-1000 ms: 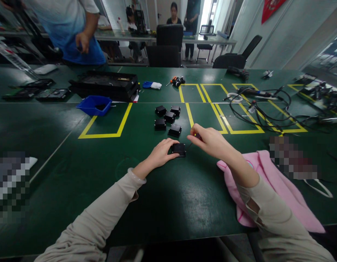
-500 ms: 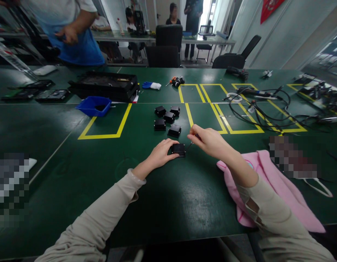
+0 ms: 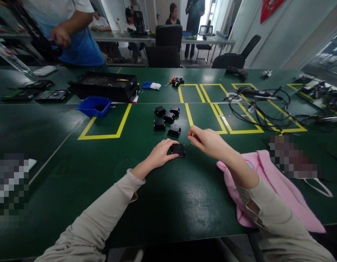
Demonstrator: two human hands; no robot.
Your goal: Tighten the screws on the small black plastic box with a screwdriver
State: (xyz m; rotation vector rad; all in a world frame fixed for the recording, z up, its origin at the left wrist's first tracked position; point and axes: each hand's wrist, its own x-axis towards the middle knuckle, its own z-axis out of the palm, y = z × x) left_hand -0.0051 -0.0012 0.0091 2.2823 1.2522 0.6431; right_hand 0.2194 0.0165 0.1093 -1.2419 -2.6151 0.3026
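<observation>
Left hand (image 3: 160, 154) rests on the green table (image 3: 61, 171), fingers curled around the left edge of a small black box (image 3: 179, 149), pressing it flat. Right hand (image 3: 209, 142) hovers just at the box's 2 o'clock, thumb and fingers pinched on a thin tool (image 3: 190, 144) too small to identify. Five more black boxes (image 3: 167, 119) cluster at 12 o'clock. Pink cloth (image 3: 277, 189) lies under the right forearm.

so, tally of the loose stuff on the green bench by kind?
Small black boxes: 6, five in a cluster and one under the left hand
Blue bin: 1
Blue-and-white glove: 1
Pink cloth: 1
Large black tray: 1
Total: 10
</observation>
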